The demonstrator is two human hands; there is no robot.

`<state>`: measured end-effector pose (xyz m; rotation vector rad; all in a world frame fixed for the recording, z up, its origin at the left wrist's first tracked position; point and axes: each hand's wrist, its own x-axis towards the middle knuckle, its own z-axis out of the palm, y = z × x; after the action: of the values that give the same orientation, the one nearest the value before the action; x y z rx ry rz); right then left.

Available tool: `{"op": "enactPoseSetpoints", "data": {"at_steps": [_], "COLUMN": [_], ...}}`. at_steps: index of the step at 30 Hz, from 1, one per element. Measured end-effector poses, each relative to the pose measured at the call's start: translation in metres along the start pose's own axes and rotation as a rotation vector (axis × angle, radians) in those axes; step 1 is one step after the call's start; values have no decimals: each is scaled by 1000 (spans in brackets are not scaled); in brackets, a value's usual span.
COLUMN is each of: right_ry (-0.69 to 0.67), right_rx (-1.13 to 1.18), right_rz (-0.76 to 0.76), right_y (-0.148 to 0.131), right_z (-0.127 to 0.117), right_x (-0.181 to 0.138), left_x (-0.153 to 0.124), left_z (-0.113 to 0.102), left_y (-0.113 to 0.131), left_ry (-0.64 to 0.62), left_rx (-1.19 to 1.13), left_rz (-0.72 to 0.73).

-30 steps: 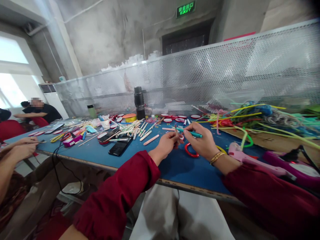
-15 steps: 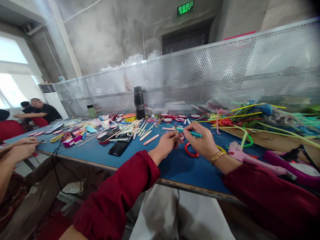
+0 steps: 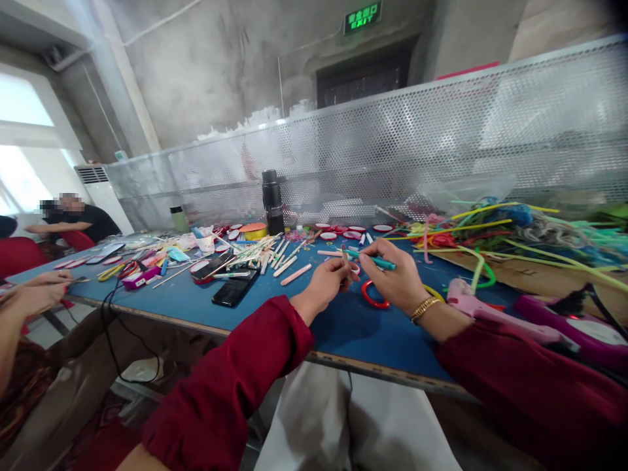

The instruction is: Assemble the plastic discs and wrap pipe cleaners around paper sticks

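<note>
My left hand (image 3: 324, 285) is closed in a pinch above the blue table. A small brownish stick (image 3: 345, 256) stands up from its fingertips; its lower part is hidden by them. My right hand (image 3: 398, 271) grips a teal pen (image 3: 381, 262) from above. The pen's thin tip points left, close to the stick; whether they touch I cannot tell. Beneath the right hand a red ring-shaped thing (image 3: 375, 302) lies on the table. A pale pink stick (image 3: 296, 275) rests left of my left hand.
A pink glue gun (image 3: 490, 311) and a purple device (image 3: 569, 330) with a cord lie right. Yellow strips (image 3: 478, 229) pile behind. Left are a phone (image 3: 234, 288), heaped sticks (image 3: 265, 252) and a black flask (image 3: 273, 203). A co-worker's hands (image 3: 36, 294) are far left.
My hands hold nearly the same pose, with the pen still at the stick. At the far left, the co-worker's hands have shifted slightly, and the thin tool there shows more clearly.
</note>
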<state>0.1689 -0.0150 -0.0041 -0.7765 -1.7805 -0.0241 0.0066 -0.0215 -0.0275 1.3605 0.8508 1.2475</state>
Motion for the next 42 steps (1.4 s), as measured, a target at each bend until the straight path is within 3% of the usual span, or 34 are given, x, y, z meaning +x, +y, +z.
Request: {"op": "enactPoseSetpoints", "data": {"at_steps": [20, 42], "right_ry": [62, 28], "right_rx": [-22, -18], "right_rz": [-1, 5], "right_y": [-2, 1], "right_z": [-1, 0], "right_x": [1, 1], "left_x": [-2, -2], "left_z": [0, 1], "left_y": [2, 3], "left_ry": [20, 15], "left_rx": [-7, -31], "left_rz": [-13, -24]}}
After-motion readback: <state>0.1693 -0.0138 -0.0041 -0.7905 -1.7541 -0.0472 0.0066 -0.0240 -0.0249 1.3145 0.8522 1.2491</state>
